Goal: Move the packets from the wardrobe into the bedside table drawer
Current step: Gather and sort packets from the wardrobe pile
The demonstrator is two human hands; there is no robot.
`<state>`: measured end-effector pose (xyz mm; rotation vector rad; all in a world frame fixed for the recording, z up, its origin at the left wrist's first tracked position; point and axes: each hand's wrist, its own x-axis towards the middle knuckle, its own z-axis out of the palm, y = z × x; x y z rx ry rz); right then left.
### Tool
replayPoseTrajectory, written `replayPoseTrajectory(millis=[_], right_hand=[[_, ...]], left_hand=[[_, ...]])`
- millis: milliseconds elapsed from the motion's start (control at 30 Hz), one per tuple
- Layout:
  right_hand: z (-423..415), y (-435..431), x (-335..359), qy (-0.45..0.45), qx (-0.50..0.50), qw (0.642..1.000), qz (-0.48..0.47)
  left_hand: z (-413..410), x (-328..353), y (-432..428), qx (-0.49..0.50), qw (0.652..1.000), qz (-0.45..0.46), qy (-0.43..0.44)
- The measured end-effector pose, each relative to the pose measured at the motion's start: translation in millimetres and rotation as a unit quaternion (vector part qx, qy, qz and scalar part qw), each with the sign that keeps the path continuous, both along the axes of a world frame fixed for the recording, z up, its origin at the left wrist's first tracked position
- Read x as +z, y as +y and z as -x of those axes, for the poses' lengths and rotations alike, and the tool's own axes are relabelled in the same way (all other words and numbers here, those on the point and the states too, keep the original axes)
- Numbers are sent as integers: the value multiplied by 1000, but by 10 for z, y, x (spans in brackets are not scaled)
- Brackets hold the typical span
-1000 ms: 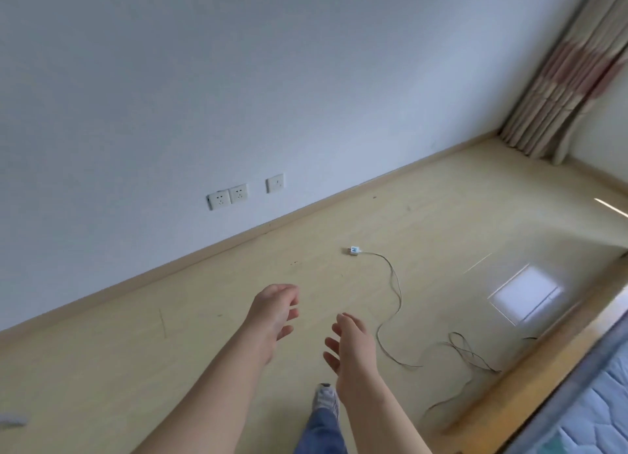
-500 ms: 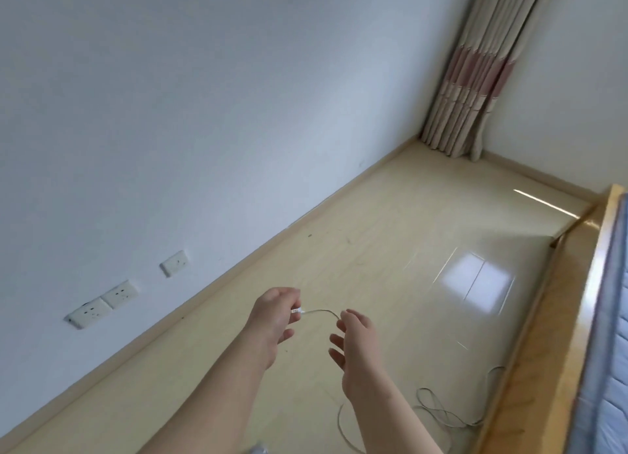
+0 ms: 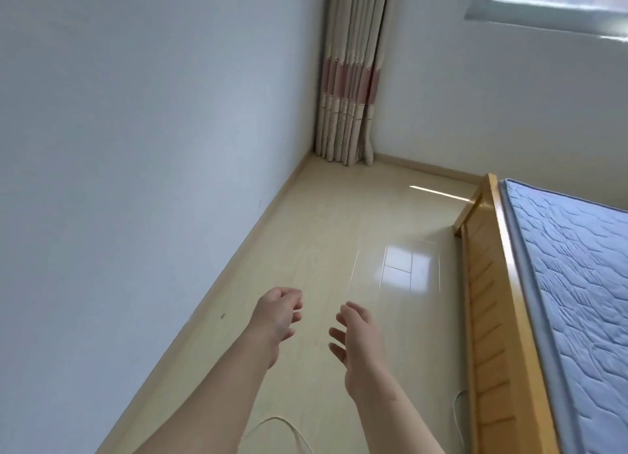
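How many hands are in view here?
2. The left hand is out over the floor, nearer the wall; the right hand is beside it, nearer the bed. Both hold nothing.

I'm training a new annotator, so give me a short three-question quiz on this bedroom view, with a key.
1. True or false: the left hand holds a packet.
2. Which side of the pale glossy floor has the blue quilted mattress? A left, B right, C neither.
3. Fill in: the beige, pink-banded ___ hangs in the far corner.
Key: 1 false, both it and the right hand are empty; 2 B; 3 curtain.
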<state>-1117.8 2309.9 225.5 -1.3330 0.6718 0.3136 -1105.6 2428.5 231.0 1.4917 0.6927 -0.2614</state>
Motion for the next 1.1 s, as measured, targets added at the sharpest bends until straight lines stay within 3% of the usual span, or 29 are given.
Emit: replayPoseTrajectory(millis=[167, 367, 600, 833, 1100], right_hand=[[-922, -292, -151, 23, -81, 996, -31], [-2557, -839, -124, -12, -99, 993, -60], [-4230, -1806, 280, -61, -135, 988, -39], [-5521, -2370, 57, -21, -170, 985, -20], [-7922, -2840, 302, -43, -182, 982, -8]], left_hand=[[-1073, -89, -298, -53, 998, 8, 26], [-2702, -60, -911, -88, 996, -5, -11], [-4453, 216, -1759, -124, 992, 5, -32], [-5961, 8, -2410, -150, 988, 39, 2], [-8430, 255, -2863, -172, 984, 13, -37]])
